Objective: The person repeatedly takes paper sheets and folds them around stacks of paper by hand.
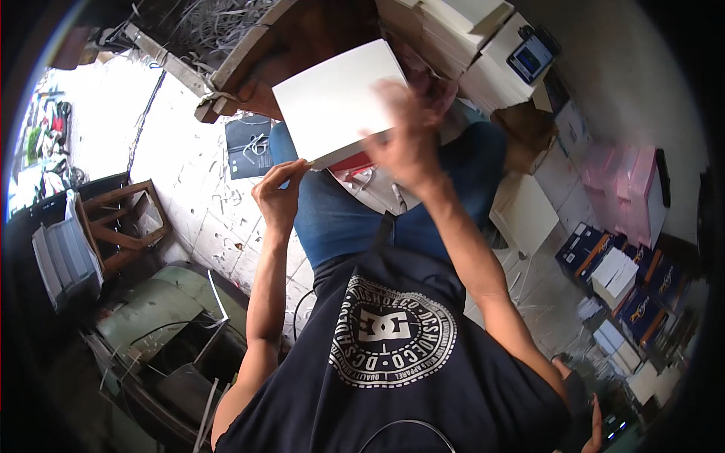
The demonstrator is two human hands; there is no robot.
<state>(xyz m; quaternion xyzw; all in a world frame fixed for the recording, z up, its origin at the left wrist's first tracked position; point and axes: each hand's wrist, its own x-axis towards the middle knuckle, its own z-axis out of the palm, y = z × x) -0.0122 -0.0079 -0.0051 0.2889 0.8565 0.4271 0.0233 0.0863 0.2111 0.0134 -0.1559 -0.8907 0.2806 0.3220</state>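
White board (336, 98) pinched at corner by left hand (278, 192); right hand (408, 143) grip clamped on edge.

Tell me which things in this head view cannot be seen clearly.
- Right hand: blurred by motion, so its grip on the white board is unclear.
- Red item beneath the board: mostly covered by it.
- Phone on the stacked white boards: screen too small to read.
- Blue boxes: print too small, distorted near the lens edge.

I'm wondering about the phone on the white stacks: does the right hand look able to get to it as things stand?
Probably yes: the right hand rests on the white sheet, and nothing stands between it and the phone, though it would need a stretch.
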